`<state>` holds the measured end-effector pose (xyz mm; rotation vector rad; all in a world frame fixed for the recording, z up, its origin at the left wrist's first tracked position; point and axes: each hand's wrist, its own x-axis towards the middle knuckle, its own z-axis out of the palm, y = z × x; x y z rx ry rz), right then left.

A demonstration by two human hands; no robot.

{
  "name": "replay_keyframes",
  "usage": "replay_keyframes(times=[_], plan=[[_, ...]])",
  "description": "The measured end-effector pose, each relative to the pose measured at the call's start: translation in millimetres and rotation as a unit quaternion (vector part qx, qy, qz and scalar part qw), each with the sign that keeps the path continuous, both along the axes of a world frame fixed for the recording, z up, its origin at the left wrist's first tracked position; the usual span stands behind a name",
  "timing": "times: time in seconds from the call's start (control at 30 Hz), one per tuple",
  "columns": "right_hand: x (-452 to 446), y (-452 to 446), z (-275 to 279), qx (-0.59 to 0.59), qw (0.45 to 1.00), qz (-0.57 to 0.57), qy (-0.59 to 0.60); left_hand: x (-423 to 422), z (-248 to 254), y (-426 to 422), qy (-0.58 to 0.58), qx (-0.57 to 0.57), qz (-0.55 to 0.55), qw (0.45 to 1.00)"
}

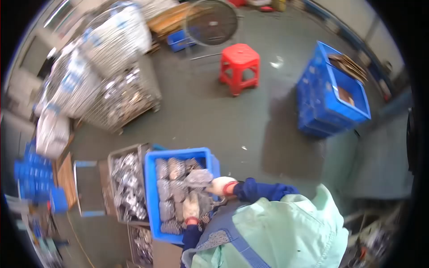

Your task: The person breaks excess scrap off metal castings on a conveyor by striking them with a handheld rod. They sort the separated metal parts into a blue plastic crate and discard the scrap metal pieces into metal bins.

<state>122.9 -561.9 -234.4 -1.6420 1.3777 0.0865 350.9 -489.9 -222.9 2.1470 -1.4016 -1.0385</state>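
Note:
My right hand (222,185), in a white glove with a red band at the wrist, grips the end of a plastic-wrapped bundle (199,177). The bundle is tilted over the right side of a blue crate (152,201). Inside the crate, rows of similar wrapped bundles (165,190) lie packed side by side; what is in the wrapping is too blurred to name. My left hand (191,207), also white-gloved, reaches down onto the bundles at the crate's near side. Its fingers are blurred against them, so its grip does not show clearly.
A bin of shiny metal parts (129,187) stands left of the crate. Beyond are a wire cage (120,96) of metal pieces, white sacks (114,40), a red stool (240,60) and a round fan (212,22). Blue stacked crates (319,102) stand at right.

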Motion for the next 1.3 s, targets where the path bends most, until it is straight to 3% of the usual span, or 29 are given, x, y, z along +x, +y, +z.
replay_keyframes(times=[0.03, 0.1, 0.13, 0.23, 0.33, 0.37, 0.47, 0.5, 0.57, 0.67, 0.7, 0.77, 0.8, 0.9, 0.93, 1.03, 1.1, 1.17, 1.2, 1.23, 1.27, 1.3], plan=[[0.4, 2.6, 7.5, 0.006, 1.0, -0.008, 0.001, -14.9, 33.6, -6.5, -0.034, 0.034, -0.008, 0.999], [-0.9, 5.0, 23.0, 0.018, 1.0, -0.02, -0.001, 2.3, -16.1, -3.2, 0.05, 0.018, 0.003, 0.999], [-0.1, 3.4, 18.6, 0.025, 1.0, -0.017, 0.0, 0.4, -16.8, -0.6, 0.062, -0.023, 0.003, 0.998], [0.5, 6.9, 24.9, 0.022, 1.0, -0.019, 0.01, 6.2, -34.5, -0.8, 0.121, 0.054, 0.055, 0.99], [4.6, 12.0, 18.9, -0.007, 0.999, -0.022, 0.034, -10.4, 4.7, -5.7, 0.044, 0.048, 0.04, 0.997], [5.9, 11.9, 15.9, -0.023, 0.999, -0.014, 0.041, 2.8, -36.1, 0.1, 0.041, 0.028, 0.033, 0.998], [11.3, 6.0, 33.3, 0.016, 0.997, -0.018, 0.072, 0.6, -39.7, -1.3, -0.064, -0.015, 0.0, 0.998], [12.7, 3.9, 33.3, 0.017, 0.997, -0.021, 0.074, -6.4, -15.8, -8.4, -0.071, 0.063, 0.009, 0.995], [12.3, 0.6, 41.2, 0.012, 0.997, -0.02, 0.078, -10.5, -15.9, -12.0, -0.102, 0.076, 0.028, 0.991], [8.1, -5.7, 43.6, 0.006, 0.996, -0.015, 0.091, -9.9, -27.0, -9.2, -0.069, 0.054, 0.038, 0.995], [16.7, -5.6, 50.0, 0.011, 0.996, 0.001, 0.094, -10.5, -38.9, -9.2, -0.124, 0.112, 0.027, 0.985], [17.1, -6.0, 31.0, 0.0, 0.996, 0.009, 0.087, -2.3, -48.0, -15.8, -0.055, 0.052, 0.016, 0.997], [18.2, -6.9, 26.8, -0.027, 0.997, 0.006, 0.077, 1.3, -25.9, -27.5, -0.064, 0.043, -0.008, 0.997], [16.1, -9.9, 22.2, -0.037, 0.996, 0.005, 0.082, -0.4, -35.8, -22.9, -0.093, 0.011, 0.009, 0.996], [13.3, -11.3, 26.7, -0.034, 0.996, 0.01, 0.085, -2.0, -39.9, -23.5, -0.088, 0.076, 0.021, 0.993], [9.1, -12.8, 19.1, -0.071, 0.994, 0.009, 0.086, -2.1, -33.2, -25.4, -0.055, 0.102, 0.023, 0.993], [6.5, -9.4, 13.1, -0.111, 0.99, 0.056, 0.074, 0.6, -54.1, -20.6, -0.003, 0.074, 0.006, 0.997], [4.4, -14.2, 9.2, -0.103, 0.991, 0.046, 0.072, -3.7, -55.6, 64.0, 0.019, 0.05, 0.052, 0.997], [1.8, 3.8, 1.4, -0.08, 0.994, 0.023, 0.067, -21.8, -44.5, 152.1, 0.028, 0.062, 0.078, 0.995], [-1.3, 13.4, -1.6, -0.076, 0.995, 0.007, 0.063, -29.2, -39.0, 168.7, 0.029, 0.029, 0.092, 0.995], [0.9, 9.1, -10.5, -0.1, 0.993, -0.012, 0.068, -5.4, -71.1, 58.8, 0.021, -0.093, 0.079, 0.992], [-3.8, 9.3, -14.2, -0.109, 0.991, -0.037, 0.069, 5.6, -75.4, 12.0, 0.02, -0.159, 0.065, 0.985]])
